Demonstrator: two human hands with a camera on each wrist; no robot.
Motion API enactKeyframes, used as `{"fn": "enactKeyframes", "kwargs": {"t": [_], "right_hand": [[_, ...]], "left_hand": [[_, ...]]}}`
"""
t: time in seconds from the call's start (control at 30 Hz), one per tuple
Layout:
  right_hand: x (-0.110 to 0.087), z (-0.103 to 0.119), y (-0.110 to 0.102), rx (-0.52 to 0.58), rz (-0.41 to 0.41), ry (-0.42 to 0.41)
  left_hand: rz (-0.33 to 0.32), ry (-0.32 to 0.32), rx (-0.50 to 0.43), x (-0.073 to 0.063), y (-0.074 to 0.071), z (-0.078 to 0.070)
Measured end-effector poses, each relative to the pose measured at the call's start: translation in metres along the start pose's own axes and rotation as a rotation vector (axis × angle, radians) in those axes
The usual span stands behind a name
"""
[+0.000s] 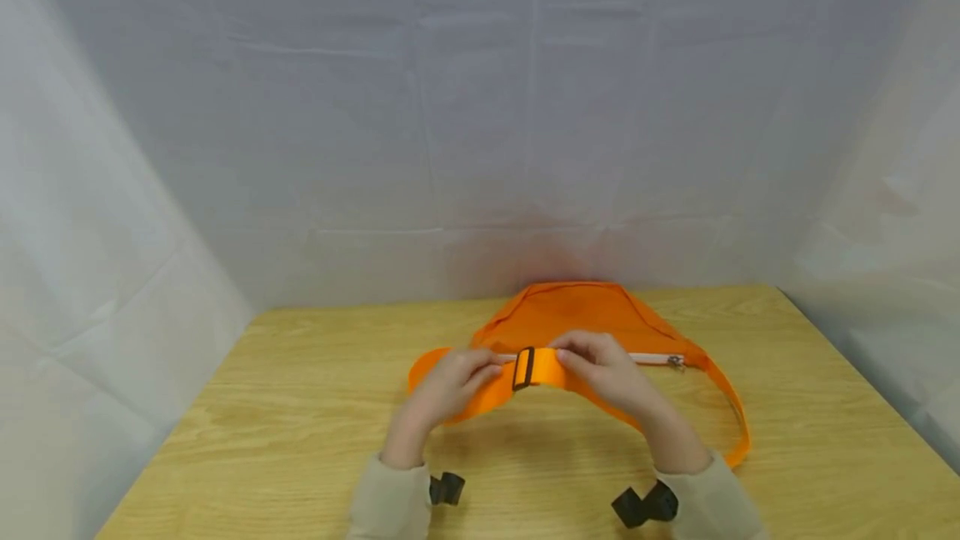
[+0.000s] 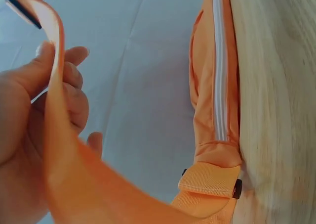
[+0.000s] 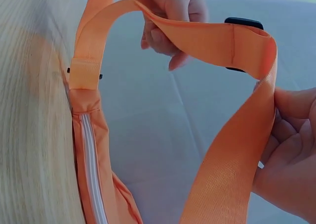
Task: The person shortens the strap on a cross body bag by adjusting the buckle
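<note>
An orange waist bag (image 1: 577,315) lies on the table, its white zipper (image 1: 652,358) facing the person. My left hand (image 1: 448,383) pinches the orange webbing strap (image 1: 486,398) between thumb and fingers, left of a black slider buckle (image 1: 529,367). On the buckle's other side, my right hand (image 1: 609,369) pinches the same strap. Between the hands, the strap arches above the tabletop. In the right wrist view the strap threads through the slider buckle (image 3: 244,22), and a second black fitting (image 3: 100,76) joins strap and bag end.
The light wooden table (image 1: 300,390) extends on both sides of the bag. White sheeting (image 1: 480,148) hangs behind the table and along both sides. Black wrist mounts (image 1: 647,504) show by the sleeves. At right, the strap loops out over the tabletop.
</note>
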State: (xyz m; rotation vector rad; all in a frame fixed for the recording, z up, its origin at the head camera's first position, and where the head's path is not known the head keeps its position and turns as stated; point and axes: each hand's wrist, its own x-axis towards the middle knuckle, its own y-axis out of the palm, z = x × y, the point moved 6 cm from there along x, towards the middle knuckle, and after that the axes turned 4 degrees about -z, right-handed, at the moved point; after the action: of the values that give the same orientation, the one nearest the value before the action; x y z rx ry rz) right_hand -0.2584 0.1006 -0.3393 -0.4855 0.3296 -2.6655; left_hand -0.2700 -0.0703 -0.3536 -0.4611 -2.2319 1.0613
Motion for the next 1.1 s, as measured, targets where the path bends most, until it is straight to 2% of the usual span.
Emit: {"fn": "enactKeyframes", "kwargs": {"t": [0.27, 0.47, 0.57, 0.77, 1.1], "right_hand": [[0.003, 0.002, 0.001, 0.031, -0.042, -0.031], [0.002, 0.004, 0.002, 0.005, -0.073, -0.034], [0.002, 0.003, 0.001, -0.006, -0.084, -0.031], [0.002, 0.001, -0.003, 0.007, -0.056, -0.026], [0.001, 0.003, -0.007, 0.084, -0.005, -0.038]], "left_hand": [[0.053, -0.041, -0.184, 0.003, 0.005, -0.008], [-0.003, -0.027, -0.307, 0.004, 0.004, -0.021], [-0.068, -0.028, -0.322, 0.004, 0.001, -0.026], [-0.187, 0.036, -0.371, 0.004, -0.007, -0.032], [-0.237, 0.093, -0.319, 0.005, -0.012, -0.039]]}}
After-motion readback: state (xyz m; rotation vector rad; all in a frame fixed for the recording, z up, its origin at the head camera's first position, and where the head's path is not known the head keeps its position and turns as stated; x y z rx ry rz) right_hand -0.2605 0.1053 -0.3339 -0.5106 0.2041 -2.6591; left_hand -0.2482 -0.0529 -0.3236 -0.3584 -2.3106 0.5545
